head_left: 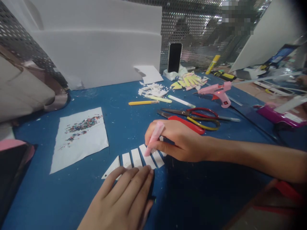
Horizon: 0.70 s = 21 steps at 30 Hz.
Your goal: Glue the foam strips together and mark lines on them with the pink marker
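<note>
My right hand is closed around a pink marker, its lower end on one of the white strips. The strips lie in a slightly fanned row with narrow gaps, and the right hand hides part of the row's far end. At the near end is a pointed white piece with a small dark dot. My left hand lies stretched out, its fingertips on the lower ends of the strips and covering them. Just beyond the right hand are red-handled pliers and scissors with red and yellow handles.
A white sheet with colourful glitter bits lies left. Behind are white scraps, an orange pen, a white marker and yellow-pink strips. A pink glue gun with its cord stands right; a phone leans behind.
</note>
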Motion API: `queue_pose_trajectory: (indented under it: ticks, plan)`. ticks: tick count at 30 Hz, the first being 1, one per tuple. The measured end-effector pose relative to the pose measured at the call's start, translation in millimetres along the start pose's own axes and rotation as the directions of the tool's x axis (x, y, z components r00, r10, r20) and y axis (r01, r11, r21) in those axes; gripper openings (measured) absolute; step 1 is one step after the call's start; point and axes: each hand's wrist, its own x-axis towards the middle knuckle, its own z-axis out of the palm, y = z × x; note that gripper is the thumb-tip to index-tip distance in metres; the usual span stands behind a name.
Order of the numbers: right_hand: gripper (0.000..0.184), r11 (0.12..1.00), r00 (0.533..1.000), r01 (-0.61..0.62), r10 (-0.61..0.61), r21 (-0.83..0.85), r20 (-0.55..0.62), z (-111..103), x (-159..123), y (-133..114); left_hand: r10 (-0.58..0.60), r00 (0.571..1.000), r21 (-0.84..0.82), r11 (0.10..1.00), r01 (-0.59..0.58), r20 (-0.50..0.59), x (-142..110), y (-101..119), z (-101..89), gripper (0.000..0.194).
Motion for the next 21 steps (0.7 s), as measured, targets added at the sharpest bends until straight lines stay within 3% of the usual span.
queue_pose_trajectory:
  ticks: [11, 21]
  plan:
    - [0.034, 0.998, 0.995, -0.061, 0.061, -0.011, 0.077, 3.5, -1.0, 1.7, -0.004, 1.0, 0.004, 1.0, 0.004, 0.0, 1.0, 0.2, -0.8, 0.027]
    - [0.029, 0.999, 0.996, -0.046, 0.046, -0.009, 0.081, 5.5, 0.8, 2.7, -0.015, 1.0, 0.009, 1.0, 0.015, 0.01, 3.4, 0.3, -0.9, 0.028]
